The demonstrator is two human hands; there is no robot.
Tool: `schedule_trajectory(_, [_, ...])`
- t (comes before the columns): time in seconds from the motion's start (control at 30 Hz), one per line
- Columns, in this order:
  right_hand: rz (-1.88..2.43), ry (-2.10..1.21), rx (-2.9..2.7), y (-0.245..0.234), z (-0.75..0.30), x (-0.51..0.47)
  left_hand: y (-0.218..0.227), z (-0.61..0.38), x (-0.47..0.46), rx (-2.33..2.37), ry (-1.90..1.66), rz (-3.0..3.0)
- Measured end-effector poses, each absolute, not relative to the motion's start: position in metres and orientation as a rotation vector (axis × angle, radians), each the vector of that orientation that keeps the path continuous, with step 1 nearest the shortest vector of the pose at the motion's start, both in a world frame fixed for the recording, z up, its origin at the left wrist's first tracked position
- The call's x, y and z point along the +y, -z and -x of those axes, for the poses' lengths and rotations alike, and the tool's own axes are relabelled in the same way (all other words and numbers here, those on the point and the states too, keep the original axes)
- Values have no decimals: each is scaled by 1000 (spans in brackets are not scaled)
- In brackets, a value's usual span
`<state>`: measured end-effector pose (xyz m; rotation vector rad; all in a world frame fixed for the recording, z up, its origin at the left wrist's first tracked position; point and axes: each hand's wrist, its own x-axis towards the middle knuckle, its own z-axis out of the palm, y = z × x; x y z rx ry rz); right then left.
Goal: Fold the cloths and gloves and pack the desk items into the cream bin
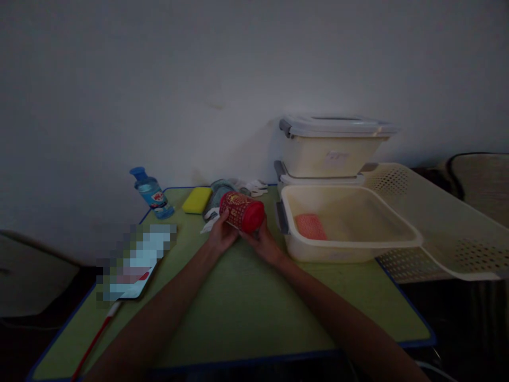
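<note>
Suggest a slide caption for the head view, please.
Left hand and right hand hold a tilted red canister over a green table.

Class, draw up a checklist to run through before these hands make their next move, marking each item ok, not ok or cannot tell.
1. Red canister supported by both left hand and right hand: ok.
2. Red canister sealed tight: cannot tell.
3. Open bin empty: not ok; a pink sponge lies inside.
4. Blue bottle apart from the hands: ok, it stands off to the left.
5. Lid on the top box: ok; whether it is latched, cannot tell.
</note>
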<state>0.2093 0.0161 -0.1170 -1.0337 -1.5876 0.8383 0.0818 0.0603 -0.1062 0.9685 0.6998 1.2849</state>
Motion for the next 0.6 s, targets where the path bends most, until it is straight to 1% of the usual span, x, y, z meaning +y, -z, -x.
schedule_trajectory(0.17, [1066,-662,-1545,112,-211,9,112,-83,54,697,-1187,-926])
schedule_trajectory(0.37, [1067,-505,-1671,112,-214,0,108,-79,48,682,-1104,-907])
schedule_trajectory(0.6, [1022,-529,-1518,104,-208,-2,105,-80,48,670,-1141,-849])
